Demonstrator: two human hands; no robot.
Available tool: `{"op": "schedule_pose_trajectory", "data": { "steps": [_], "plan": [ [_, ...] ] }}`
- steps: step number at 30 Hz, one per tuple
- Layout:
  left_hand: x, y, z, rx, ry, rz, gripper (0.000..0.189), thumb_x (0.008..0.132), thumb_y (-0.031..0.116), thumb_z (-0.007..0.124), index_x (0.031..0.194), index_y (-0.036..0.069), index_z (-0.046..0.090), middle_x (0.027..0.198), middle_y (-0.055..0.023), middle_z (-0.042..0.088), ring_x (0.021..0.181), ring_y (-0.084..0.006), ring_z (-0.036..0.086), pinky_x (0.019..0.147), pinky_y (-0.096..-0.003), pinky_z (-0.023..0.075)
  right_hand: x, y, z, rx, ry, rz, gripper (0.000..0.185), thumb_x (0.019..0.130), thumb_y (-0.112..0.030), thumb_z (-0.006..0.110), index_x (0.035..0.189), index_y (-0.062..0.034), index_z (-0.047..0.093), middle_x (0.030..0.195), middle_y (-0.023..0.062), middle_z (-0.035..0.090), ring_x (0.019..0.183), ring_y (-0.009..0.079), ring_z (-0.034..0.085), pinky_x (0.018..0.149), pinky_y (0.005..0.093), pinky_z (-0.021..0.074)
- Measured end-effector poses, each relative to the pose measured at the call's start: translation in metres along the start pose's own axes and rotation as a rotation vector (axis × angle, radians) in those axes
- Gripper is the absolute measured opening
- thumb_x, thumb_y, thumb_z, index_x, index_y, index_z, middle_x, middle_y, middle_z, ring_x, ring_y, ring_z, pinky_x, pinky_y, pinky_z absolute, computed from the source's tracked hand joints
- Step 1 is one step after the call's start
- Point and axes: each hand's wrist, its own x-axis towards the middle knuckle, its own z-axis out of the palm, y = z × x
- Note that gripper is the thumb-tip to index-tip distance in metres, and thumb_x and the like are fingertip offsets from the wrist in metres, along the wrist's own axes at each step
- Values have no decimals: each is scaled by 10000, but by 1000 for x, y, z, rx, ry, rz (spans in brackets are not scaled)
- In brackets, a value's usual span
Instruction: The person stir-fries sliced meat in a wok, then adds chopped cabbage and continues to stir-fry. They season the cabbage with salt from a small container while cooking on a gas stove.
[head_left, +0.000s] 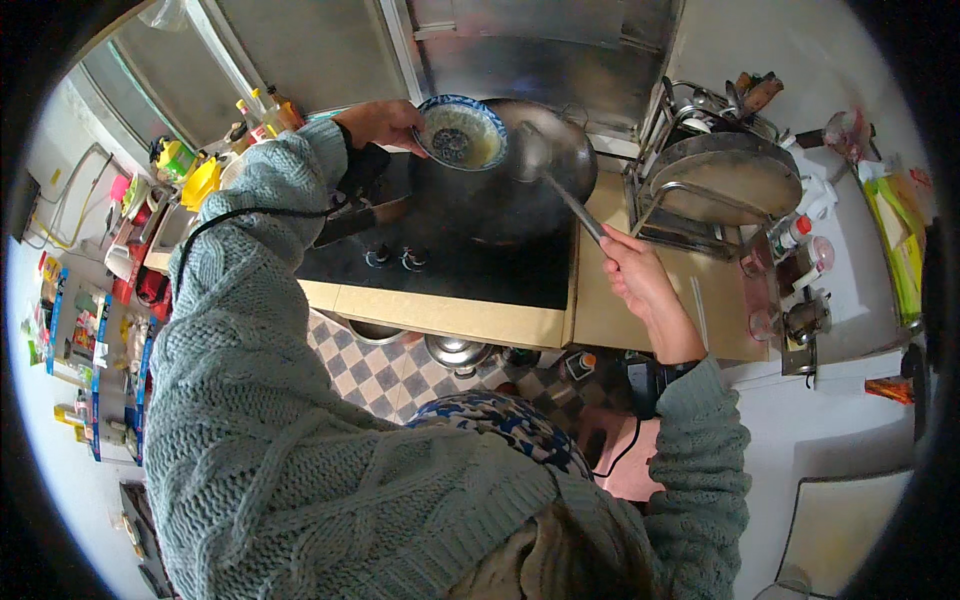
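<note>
My left hand grips the rim of a blue-and-white patterned bowl, tilted beside the left part of a dark wok. Some yellowish liquid shows inside the bowl. In my right hand is the long handle of a metal ladle or spatula; its head lies over the wok's inside, blurred by steam. The wok stands on a black glass gas cooktop. What the wok holds cannot be made out clearly.
Right of the cooktop, a metal rack holds round boards and utensils. A pair of chopsticks lies on the counter. Bottles stand at the back left. A lidded steel pot sits on the floor below the counter. Jars stand at the right.
</note>
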Motion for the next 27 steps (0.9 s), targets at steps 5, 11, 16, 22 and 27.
{"op": "schedule_pose_trajectory", "data": {
  "steps": [5,11,16,22,27],
  "plan": [
    [19,-12,10,125,8,-16,291,688,224,768,841,7,647,851,-182,638,776,-301,620,647,-371,480,-16,-4,-10,155,-53,61,382,889,-165,549,1262,-139,469,620,-48,440,468,6,337,384,139,255],
    [22,-26,12,102,7,-72,353,693,311,752,805,-2,633,785,-188,614,736,-340,597,618,-399,451,-32,4,-25,366,-160,147,265,895,-160,539,1158,-154,509,620,-44,434,450,8,337,366,138,261],
    [19,-29,13,169,122,-28,376,714,365,721,782,8,627,741,-178,599,708,-324,591,609,-399,439,-40,12,-35,472,-283,196,124,893,-169,544,1014,-154,522,619,-45,429,447,12,345,362,134,272],
    [-2,-2,-10,386,85,-134,384,728,391,709,776,18,631,727,-170,594,639,-322,570,558,-398,430,-35,15,-39,470,-235,105,200,892,-178,544,1088,-144,546,625,-39,446,459,16,371,362,144,267],
    [-31,50,-43,276,239,40,372,742,378,712,755,17,622,668,-149,579,578,-280,555,537,-367,439,-3,16,-34,-651,148,-469,381,866,-199,551,1237,-117,515,776,112,614,636,206,574,540,312,440]
  ]
}}
